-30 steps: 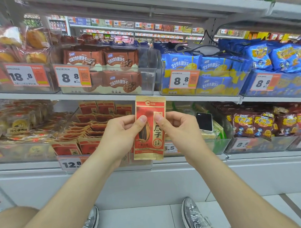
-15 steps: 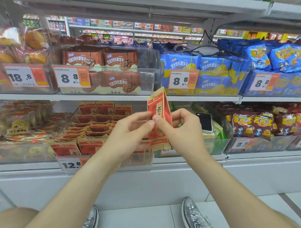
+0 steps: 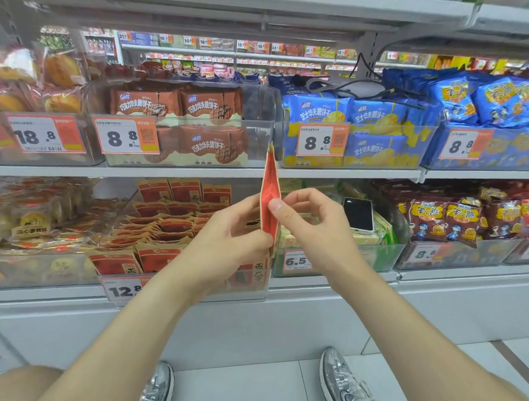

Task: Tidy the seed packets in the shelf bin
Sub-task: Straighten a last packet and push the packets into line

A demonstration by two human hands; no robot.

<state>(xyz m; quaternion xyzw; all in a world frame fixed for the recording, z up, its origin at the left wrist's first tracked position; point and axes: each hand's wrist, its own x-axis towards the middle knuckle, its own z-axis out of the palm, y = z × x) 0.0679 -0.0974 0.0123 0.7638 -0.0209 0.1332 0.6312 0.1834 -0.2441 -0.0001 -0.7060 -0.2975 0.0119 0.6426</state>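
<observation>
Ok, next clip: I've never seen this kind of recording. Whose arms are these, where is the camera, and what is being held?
There is no machine here. One camera sits on a person's head and looks forward and down, so the arms are the wearer's own. Their silver shoes show at the bottom. The left grip and right grip, both bare hands, pinch one red seed packet. It is held upright, edge-on to the camera, in front of the shelves. Behind the hands, on the lower shelf, a clear bin holds more such packets, some standing, some lying loose. The bin to its right holds green packets with a phone lying on top.
</observation>
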